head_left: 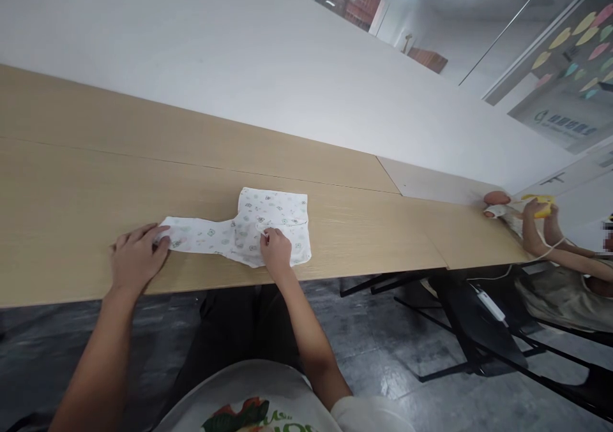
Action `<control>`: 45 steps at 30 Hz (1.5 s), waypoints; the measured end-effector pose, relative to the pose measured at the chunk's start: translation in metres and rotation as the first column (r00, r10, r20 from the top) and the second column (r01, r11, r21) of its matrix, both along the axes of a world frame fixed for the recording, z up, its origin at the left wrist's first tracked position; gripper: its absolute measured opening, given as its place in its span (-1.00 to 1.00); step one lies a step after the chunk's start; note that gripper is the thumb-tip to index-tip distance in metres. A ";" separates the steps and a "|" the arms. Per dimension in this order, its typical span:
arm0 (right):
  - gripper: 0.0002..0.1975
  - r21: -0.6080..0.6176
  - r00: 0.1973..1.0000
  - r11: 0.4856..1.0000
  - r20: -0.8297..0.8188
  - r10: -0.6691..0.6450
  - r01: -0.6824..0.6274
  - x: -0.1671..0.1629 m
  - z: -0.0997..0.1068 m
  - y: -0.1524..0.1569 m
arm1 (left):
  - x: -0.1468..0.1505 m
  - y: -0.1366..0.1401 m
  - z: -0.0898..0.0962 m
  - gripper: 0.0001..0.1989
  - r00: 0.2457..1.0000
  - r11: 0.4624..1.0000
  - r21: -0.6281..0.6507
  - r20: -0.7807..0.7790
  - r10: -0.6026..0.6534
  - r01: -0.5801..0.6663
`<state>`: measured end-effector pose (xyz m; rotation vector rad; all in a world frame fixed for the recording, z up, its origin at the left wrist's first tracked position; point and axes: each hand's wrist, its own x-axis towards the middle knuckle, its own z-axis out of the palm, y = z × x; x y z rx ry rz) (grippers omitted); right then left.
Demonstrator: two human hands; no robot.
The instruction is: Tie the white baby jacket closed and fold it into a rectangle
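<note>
- Item: a white printed baby shirt [275,207], lying flat on the wooden tabletop [373,228], close to the near edge and in front of the seated person.
- Long axis: the one visible sleeve [201,235] extends left from the squarish body panel, its length running roughly along the near table edge.
- Left hand [136,256]: at the outer end of the sleeve, palm down, thumb and forefinger on either side of the cuff. Contact appears light; whether the fabric is clamped cannot be confirmed, as the fingers hide the cuff.
- Right hand [278,250]: over the lower middle of the body panel, thumb and forefinger together, judged to be pinching a narrow white strip there. Whether the strip is a tie or a fabric edge is too small to determine.
- Governing relation: the sleeve bridges the two hands. The left hand is nearer the cuff; the right hand is nearer the body. From the right-hand pinch, the sleeve lies to the left, and the panel's top edge lies farther from the person.
- Surroundings: another person [565,298] sits well apart, at the right, holding a yellow object [543,207].
</note>
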<state>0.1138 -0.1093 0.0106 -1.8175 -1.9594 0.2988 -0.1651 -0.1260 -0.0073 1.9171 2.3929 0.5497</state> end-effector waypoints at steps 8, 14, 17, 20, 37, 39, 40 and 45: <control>-0.84 0.010 0.999 1.000 -0.043 -0.025 0.025 0.010 0.004 0.003 | 0.001 0.000 0.000 -0.40 1.000 1.000 0.000 -0.011 0.011 -0.011; -0.85 -0.052 1.000 0.999 -0.006 0.014 -0.015 -0.001 0.003 0.001 | 0.000 -0.001 0.000 -0.43 1.000 1.000 0.024 0.018 -0.001 0.000; -0.82 -0.076 0.995 0.993 0.021 0.093 -0.091 -0.002 0.002 -0.002 | 0.000 -0.001 0.001 -0.43 1.000 1.000 0.005 0.023 0.006 -0.006; -0.78 -0.020 0.996 0.996 -0.016 0.084 -0.084 0.012 0.002 -0.006 | 0.000 0.000 0.000 -0.43 1.000 1.000 0.007 0.020 0.012 -0.012; -0.70 0.072 0.997 0.997 0.077 -0.020 0.014 0.103 -0.018 -0.010 | 0.000 0.001 -0.004 -0.41 1.000 1.000 0.019 0.017 0.019 -0.019; -0.69 0.081 0.997 0.996 0.076 -0.033 0.027 0.104 -0.018 -0.011 | 0.000 0.001 -0.003 -0.40 1.000 1.000 0.004 0.020 0.013 -0.013; -0.68 0.087 0.996 0.996 0.076 -0.040 0.033 0.104 -0.019 -0.012 | 0.001 0.001 -0.002 -0.40 1.000 1.000 -0.007 0.022 0.014 -0.014; -0.67 0.112 0.994 0.991 0.072 -0.081 0.073 0.108 -0.023 -0.012 | 0.001 0.001 0.002 -0.41 0.999 0.999 -0.031 0.014 0.030 -0.030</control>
